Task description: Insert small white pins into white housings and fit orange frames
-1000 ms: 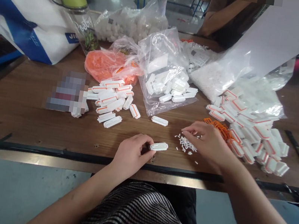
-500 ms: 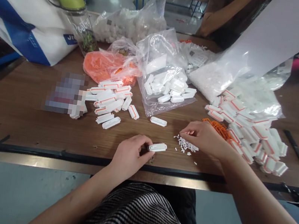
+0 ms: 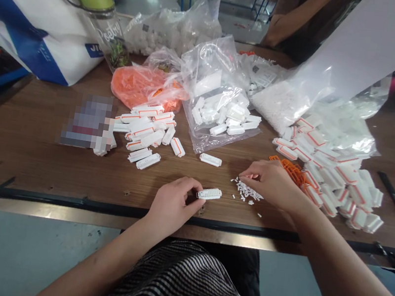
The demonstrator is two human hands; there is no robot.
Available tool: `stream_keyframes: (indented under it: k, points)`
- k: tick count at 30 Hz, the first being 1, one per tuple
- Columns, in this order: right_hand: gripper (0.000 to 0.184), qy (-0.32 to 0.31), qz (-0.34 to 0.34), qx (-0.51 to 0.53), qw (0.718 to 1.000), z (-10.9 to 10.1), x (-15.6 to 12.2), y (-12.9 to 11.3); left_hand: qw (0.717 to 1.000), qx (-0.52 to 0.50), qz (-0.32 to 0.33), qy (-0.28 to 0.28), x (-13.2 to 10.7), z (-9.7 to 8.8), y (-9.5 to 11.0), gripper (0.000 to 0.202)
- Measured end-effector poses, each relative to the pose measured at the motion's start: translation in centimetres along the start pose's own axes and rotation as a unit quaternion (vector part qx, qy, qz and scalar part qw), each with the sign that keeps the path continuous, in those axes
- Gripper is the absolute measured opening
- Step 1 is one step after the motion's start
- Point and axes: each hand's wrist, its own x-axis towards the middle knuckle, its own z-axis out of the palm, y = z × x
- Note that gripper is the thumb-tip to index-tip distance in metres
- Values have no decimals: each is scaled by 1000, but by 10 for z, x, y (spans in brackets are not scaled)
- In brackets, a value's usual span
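Observation:
My left hand pinches one end of a white connector housing between thumb and fingers. Rows of small holes show on its upper face. My right hand reaches to the edge of a pile of tiny white plastic pins. Its thumb and fingertips are pressed together over the pins, and whatever lies between them is too small to make out. Between and beyond the hands, a single white housing lies on the wooden table.
White housings with orange seals lie heaped at left and right, beside orange frames. Behind are a plastic bag of housings, an orange-filled bag and a bottle. A black blade-like tool lies far right.
The whole view has shifted very slightly. Both hands stay in nearly the same place, the left still holding the connector housing and the right still at the pins.

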Motion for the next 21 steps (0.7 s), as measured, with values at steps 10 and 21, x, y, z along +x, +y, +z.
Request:
stream_keyframes:
  k: [10,21]
  points:
    - [13,48,3,160,986,3,-15,-41,1000,-7,6,4,-1,3,-1,9]
    - [14,82,-131,166,974,45,-18,-68,1000,-8,15,7,-2,2,0,10]
